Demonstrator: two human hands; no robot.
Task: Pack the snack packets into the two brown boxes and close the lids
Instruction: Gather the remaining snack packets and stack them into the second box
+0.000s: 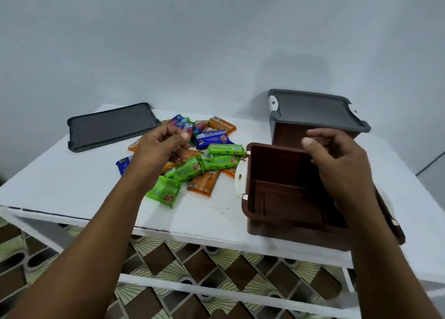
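Note:
A loose pile of snack packets (204, 162) in green, orange and blue lies in the middle of the white table (60, 174). My left hand (161, 145) hovers over the pile's far left part, fingers loosely curled, with nothing plainly in them. An open, empty brown box (277, 164) stands at the front right, a white latch (240, 181) on its left side. My right hand (337, 164) is above that box's far right rim, fingers loosely bent and holding nothing. Behind it stands a second brown box (286, 133) with a grey lid (313, 109) lying on top.
A loose grey lid (110, 125) lies flat at the table's back left. A plain pale wall (216, 41) rises right behind the table. Below the front edge are white frame bars (216, 292) and a patterned tile floor (168, 258).

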